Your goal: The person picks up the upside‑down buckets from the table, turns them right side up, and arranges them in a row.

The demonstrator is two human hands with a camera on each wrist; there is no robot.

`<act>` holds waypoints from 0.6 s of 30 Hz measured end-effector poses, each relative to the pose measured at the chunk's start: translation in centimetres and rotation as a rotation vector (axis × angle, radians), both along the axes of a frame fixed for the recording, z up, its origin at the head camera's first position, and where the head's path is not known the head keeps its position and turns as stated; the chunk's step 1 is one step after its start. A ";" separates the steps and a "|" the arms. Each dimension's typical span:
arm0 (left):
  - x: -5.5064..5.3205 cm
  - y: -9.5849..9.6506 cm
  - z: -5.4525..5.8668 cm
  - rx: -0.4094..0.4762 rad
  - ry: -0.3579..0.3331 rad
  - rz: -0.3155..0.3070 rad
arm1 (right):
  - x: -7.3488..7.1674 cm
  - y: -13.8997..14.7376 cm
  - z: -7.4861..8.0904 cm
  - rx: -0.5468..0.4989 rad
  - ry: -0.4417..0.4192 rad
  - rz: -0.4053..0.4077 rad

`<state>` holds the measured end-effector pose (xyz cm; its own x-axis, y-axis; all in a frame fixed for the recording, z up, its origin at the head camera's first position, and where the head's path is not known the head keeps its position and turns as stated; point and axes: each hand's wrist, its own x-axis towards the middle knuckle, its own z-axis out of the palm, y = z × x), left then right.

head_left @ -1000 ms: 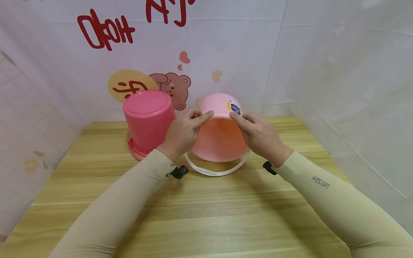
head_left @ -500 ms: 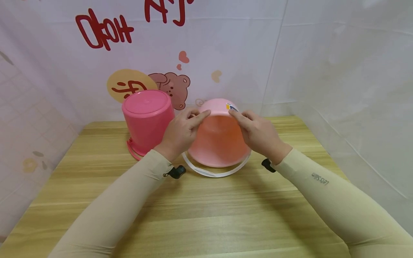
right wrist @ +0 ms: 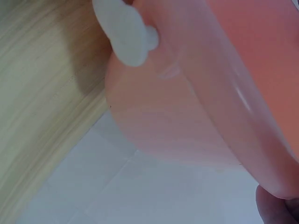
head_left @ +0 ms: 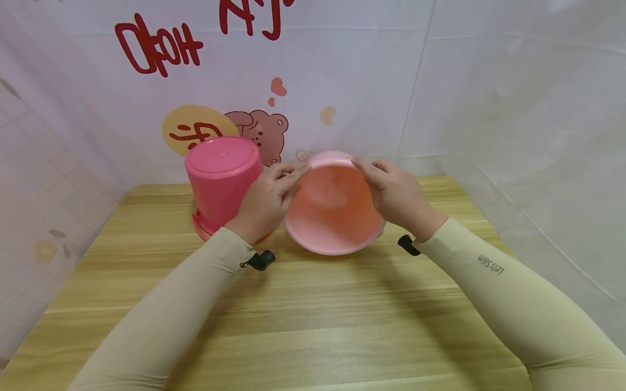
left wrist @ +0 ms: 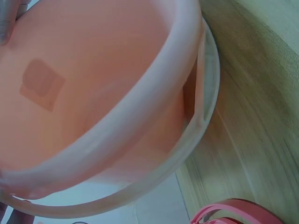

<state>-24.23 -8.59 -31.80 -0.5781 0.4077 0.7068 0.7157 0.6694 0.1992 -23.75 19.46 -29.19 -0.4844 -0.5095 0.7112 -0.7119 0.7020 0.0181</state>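
Observation:
A light pink bucket [head_left: 337, 225] is tipped on its side over the table, its mouth towards me. My left hand [head_left: 264, 201] pinches the upper rim on the left, thumb on top. On the right side of that rim my right hand [head_left: 397, 194] grips it likewise. In the left wrist view a pale handle [left wrist: 212, 81] runs along the outside below the rim, and a sticker's dark shape [left wrist: 42, 84] shows through the wall. The handle's white end joint [right wrist: 128, 37] appears in the right wrist view. Most curled fingers are hidden behind the rim.
A deeper pink bucket [head_left: 222, 187] stands upside down to the left, close by my left hand, its handle [head_left: 200, 228] lying at its base. The wooden table [head_left: 313, 326] ends at a white printed backdrop [head_left: 371, 81] behind the buckets.
The light pink bucket has tilted further, showing more of its inside and hiding the sticker. Its white handle, earlier in front, has dropped from the head view. My hands have moved slightly apart.

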 end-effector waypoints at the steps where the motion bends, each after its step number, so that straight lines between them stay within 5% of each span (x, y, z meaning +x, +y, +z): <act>1: 0.0 0.0 0.0 -0.002 -0.001 -0.001 | 0.0 0.0 0.1 -0.001 -0.007 -0.001; 18: -0.1 0.0 0.5 0.020 -0.010 0.055 | -0.1 0.8 -0.1 -0.021 -0.060 -0.027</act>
<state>-24.28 -8.55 -31.29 -0.6060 0.3614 0.7086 0.6761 0.7034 0.2195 -23.85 20.27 -29.29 -0.5394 -0.4808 0.6913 -0.6924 0.7205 -0.0391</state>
